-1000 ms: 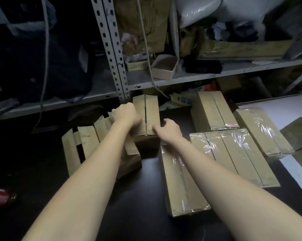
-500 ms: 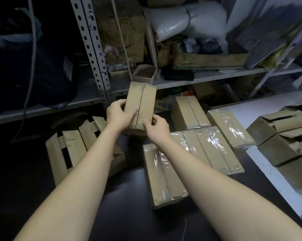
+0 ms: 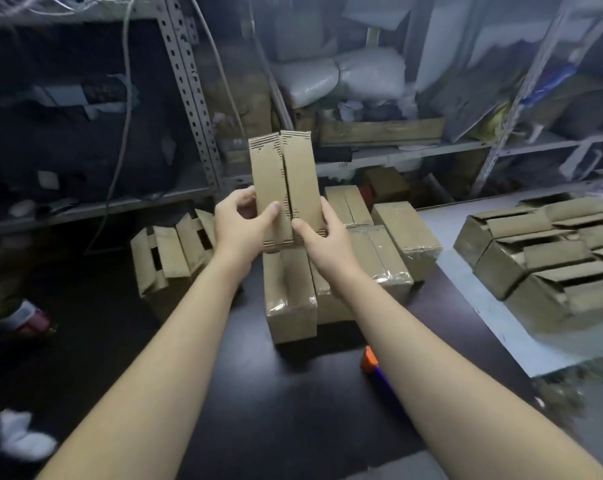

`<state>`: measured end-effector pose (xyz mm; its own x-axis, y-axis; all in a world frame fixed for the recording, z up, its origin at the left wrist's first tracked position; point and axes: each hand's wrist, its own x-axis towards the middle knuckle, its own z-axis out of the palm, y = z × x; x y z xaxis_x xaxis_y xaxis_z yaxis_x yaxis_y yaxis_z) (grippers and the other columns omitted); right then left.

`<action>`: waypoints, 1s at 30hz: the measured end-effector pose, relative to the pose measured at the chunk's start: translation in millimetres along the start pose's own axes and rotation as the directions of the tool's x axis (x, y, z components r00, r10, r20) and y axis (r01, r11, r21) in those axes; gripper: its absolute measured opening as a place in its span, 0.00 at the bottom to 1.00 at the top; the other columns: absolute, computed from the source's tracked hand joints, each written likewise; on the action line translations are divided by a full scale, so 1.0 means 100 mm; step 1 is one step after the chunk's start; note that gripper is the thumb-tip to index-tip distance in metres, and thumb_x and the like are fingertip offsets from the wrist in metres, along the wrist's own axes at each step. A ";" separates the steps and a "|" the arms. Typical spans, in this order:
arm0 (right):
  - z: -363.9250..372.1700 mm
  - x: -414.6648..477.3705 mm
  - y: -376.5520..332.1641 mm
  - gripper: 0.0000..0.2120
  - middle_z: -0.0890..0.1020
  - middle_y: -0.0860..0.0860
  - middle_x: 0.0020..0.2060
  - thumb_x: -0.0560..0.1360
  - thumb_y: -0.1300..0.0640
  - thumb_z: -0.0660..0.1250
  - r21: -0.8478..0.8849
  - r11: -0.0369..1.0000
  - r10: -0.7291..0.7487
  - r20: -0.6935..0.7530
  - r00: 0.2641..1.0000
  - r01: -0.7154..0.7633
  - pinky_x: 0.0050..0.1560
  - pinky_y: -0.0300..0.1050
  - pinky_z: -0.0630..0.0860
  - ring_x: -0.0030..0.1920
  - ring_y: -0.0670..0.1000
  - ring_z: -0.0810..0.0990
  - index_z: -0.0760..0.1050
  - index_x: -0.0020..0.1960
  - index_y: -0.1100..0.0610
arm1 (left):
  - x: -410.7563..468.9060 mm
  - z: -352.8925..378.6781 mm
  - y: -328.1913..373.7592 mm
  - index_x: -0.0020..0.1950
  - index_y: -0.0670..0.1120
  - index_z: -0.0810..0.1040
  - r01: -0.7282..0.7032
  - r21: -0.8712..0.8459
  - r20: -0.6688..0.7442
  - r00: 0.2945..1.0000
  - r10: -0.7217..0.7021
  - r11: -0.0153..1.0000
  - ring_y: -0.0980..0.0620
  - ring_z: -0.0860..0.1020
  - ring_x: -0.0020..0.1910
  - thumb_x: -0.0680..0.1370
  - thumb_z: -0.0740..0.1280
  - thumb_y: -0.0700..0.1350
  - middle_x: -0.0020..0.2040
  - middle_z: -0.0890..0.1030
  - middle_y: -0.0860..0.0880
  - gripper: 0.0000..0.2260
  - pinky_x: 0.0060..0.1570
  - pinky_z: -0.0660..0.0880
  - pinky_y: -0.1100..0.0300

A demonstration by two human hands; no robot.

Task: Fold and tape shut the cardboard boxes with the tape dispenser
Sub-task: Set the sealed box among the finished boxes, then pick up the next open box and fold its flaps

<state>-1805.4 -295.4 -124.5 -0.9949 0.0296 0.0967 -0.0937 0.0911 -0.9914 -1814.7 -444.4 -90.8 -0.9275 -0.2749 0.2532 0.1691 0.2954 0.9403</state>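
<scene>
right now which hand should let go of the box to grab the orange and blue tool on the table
Right hand, probably: the orange and blue tool lies beside its forearm; the left hand also grips the box.

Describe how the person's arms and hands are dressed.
The left hand and right hand are ungloved, with no rings showing. The left arm and right arm show no sleeve down to the frame's lower edge. Neither wrist carries a watch, band or marking.
</scene>
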 end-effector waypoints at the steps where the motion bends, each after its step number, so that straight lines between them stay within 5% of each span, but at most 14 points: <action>1: -0.09 -0.19 -0.04 0.34 0.80 0.44 0.67 0.74 0.45 0.75 0.007 0.999 -0.040 0.024 0.999 0.040 0.69 0.50 0.77 0.65 0.43 0.79 0.68 0.77 0.47 | -0.21 -0.03 0.07 0.66 0.48 0.81 0.010 -0.026 0.003 1.000 -0.010 1.000 0.61 0.82 0.57 0.76 0.77 0.43 0.57 0.84 0.55 0.19 0.60 0.80 0.57; 5: -0.31 -0.88 -0.09 0.48 0.80 0.45 0.62 0.58 0.36 0.85 -0.074 0.993 -0.091 0.038 0.995 0.093 0.64 0.47 0.79 0.62 0.43 0.80 0.70 0.71 0.46 | -1.00 -0.12 0.22 0.65 0.45 0.81 0.069 -0.116 0.009 0.998 -0.069 0.991 0.55 0.84 0.56 0.76 0.77 0.40 0.56 0.86 0.50 0.18 0.58 0.82 0.52; 9: -0.38 -1.42 0.05 0.70 0.64 0.47 0.68 0.52 0.37 0.87 -0.296 0.954 -0.044 -0.017 0.999 0.037 0.71 0.37 0.63 0.73 0.45 0.65 0.52 0.83 0.52 | -1.64 -0.14 0.18 0.62 0.46 0.82 0.117 -0.171 -0.005 0.993 -0.119 0.978 0.55 0.85 0.53 0.75 0.77 0.38 0.54 0.87 0.50 0.16 0.52 0.83 0.55; 14: -0.53 -1.81 0.31 0.65 0.61 0.47 0.68 0.59 0.47 0.87 -0.374 0.926 -0.053 0.021 0.998 0.057 0.64 0.30 0.64 0.68 0.44 0.66 0.51 0.84 0.54 | -2.03 -0.24 -0.14 0.57 0.51 0.83 0.196 -0.158 -0.045 0.978 -0.205 0.968 0.52 0.85 0.52 0.76 0.78 0.43 0.50 0.87 0.50 0.11 0.58 0.82 0.48; 17: -0.61 -1.94 0.45 0.62 0.64 0.46 0.67 0.59 0.51 0.86 -0.340 0.938 -0.034 0.113 0.993 0.071 0.56 0.19 0.65 0.65 0.41 0.68 0.54 0.83 0.52 | -2.11 -0.39 -0.34 0.68 0.54 0.77 0.173 -0.019 -0.087 0.981 -0.174 0.985 0.55 0.79 0.62 0.75 0.78 0.50 0.63 0.80 0.53 0.23 0.66 0.76 0.51; 21: -0.65 -2.07 0.66 0.59 0.61 0.43 0.68 0.62 0.51 0.85 -0.353 0.935 0.057 0.239 0.969 0.032 0.57 0.22 0.68 0.69 0.44 0.68 0.54 0.83 0.50 | -2.15 -0.60 -0.53 0.80 0.59 0.59 0.213 0.015 0.050 0.976 -0.214 0.977 0.57 0.65 0.73 0.74 0.78 0.51 0.76 0.66 0.55 0.40 0.68 0.64 0.57; 25: -0.60 -2.11 0.83 0.53 0.61 0.41 0.67 0.64 0.53 0.84 -0.359 0.933 0.108 0.272 0.956 -0.003 0.56 0.21 0.69 0.69 0.43 0.68 0.59 0.81 0.45 | -2.17 -0.70 -0.79 0.77 0.60 0.64 0.280 0.016 0.078 0.957 -0.280 0.960 0.55 0.71 0.67 0.75 0.78 0.49 0.66 0.73 0.57 0.35 0.70 0.72 0.49; 30: -0.49 -2.24 1.03 0.46 0.70 0.41 0.72 0.65 0.59 0.81 -0.202 0.975 0.121 0.155 0.981 -0.088 0.63 0.36 0.75 0.71 0.41 0.71 0.65 0.75 0.36 | -2.27 -0.76 -1.08 0.74 0.62 0.65 0.363 0.052 0.077 0.927 -0.366 0.930 0.51 0.71 0.65 0.72 0.80 0.52 0.65 0.72 0.54 0.36 0.63 0.74 0.50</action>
<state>-1590.5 -243.6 -244.3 -0.9928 -0.1138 -0.0385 0.0042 0.2877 -0.9577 -1597.2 -483.2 -232.6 -0.9478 -0.2927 -0.1268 -0.1964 0.2224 0.9550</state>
